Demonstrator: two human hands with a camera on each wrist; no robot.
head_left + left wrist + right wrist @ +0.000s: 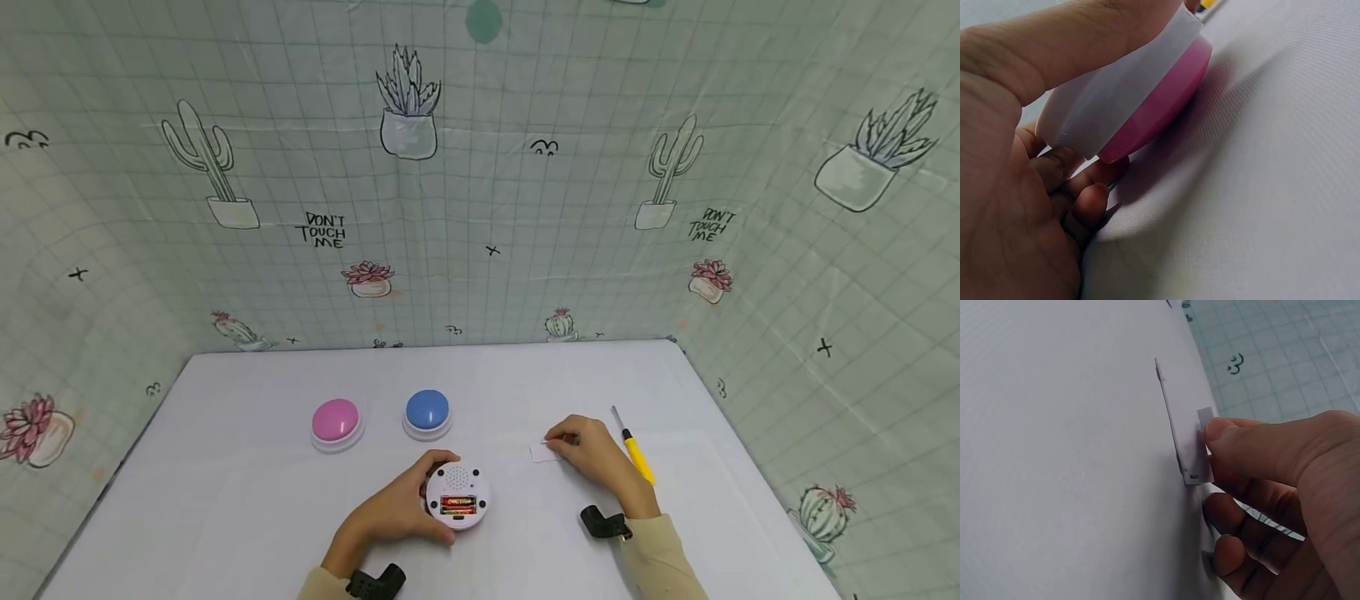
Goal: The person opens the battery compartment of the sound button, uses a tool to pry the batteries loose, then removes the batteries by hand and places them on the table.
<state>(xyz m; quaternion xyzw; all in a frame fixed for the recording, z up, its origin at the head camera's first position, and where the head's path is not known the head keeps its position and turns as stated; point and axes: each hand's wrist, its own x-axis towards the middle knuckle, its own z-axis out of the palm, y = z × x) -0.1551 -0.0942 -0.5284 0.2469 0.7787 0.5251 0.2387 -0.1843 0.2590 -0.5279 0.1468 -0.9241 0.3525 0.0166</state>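
My left hand (pixel 405 506) grips a round white push button (pixel 477 475) by its sides, its underside facing up. Two red batteries (pixel 458 505) sit in the uncovered compartment on that underside. In the left wrist view the button's pink dome (pixel 1163 103) points down toward the table, close to the cloth. At the right, my right hand (pixel 592 450) pinches a thin white plastic piece, which looks like a battery cover (pixel 1184 428), between thumb and finger. A small slot shows at one end of this piece. Part of it is hidden behind the fingertips.
Behind the left hand stand a pink-domed button (pixel 335 420) and a blue-domed button (pixel 427 410). A screwdriver (pixel 637 457) with a yellow handle lies beside the right hand. The white table (pixel 225 500) meets a patterned cloth backdrop (pixel 450 200).
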